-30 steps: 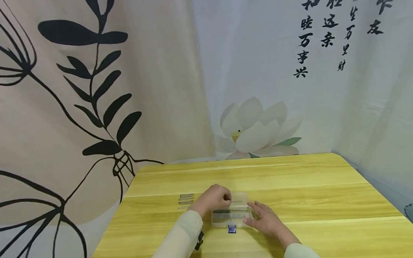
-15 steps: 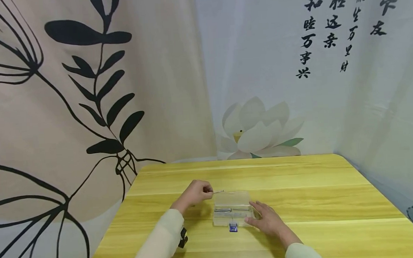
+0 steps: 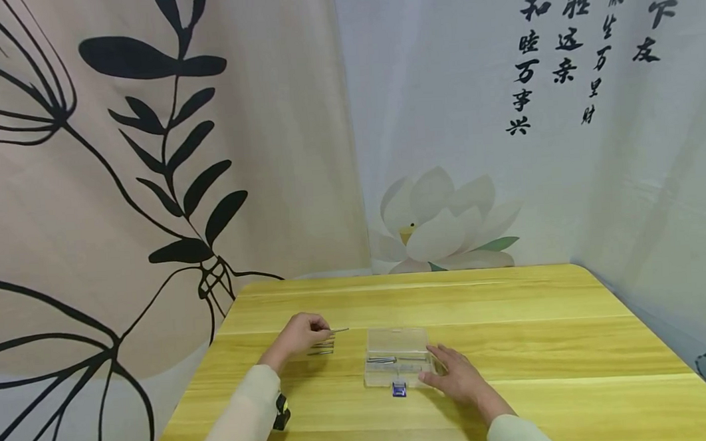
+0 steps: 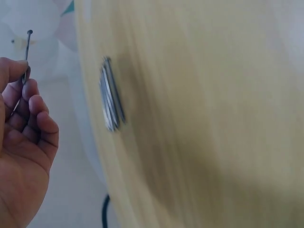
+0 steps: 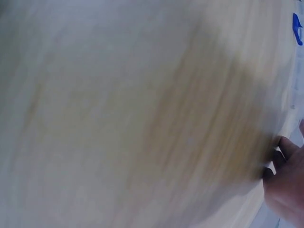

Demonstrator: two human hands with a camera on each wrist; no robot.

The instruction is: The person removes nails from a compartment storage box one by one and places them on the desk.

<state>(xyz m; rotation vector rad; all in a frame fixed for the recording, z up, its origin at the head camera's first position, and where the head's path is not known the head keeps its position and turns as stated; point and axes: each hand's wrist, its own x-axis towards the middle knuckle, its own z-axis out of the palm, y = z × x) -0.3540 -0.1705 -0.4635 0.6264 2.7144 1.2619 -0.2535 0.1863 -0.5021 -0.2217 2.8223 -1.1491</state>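
Note:
My left hand [image 3: 299, 334] pinches a thin metal nail [image 3: 341, 330] between thumb and fingers, left of the box and over the table. In the left wrist view the nail's flat head [image 4: 29, 32] points up, away from the hand. Several loose nails [image 4: 110, 95] lie side by side on the wood just below that hand. A clear plastic box [image 3: 398, 340] stands with its lid back; more nails [image 3: 381, 360] lie in its left compartment. My right hand [image 3: 460, 377] rests against the box's right side, fingers loosely extended.
A blue latch [image 3: 399, 389] sticks out at the front of the box. The wooden table [image 3: 550, 330] reaches back to a printed curtain [image 3: 288, 130]. A dark wrist strap with a camera [image 3: 281, 413] sits at the left sleeve.
My left hand has moved from over the box to the left, carrying a nail toward the row of loose nails. The right hand has stayed by the box.

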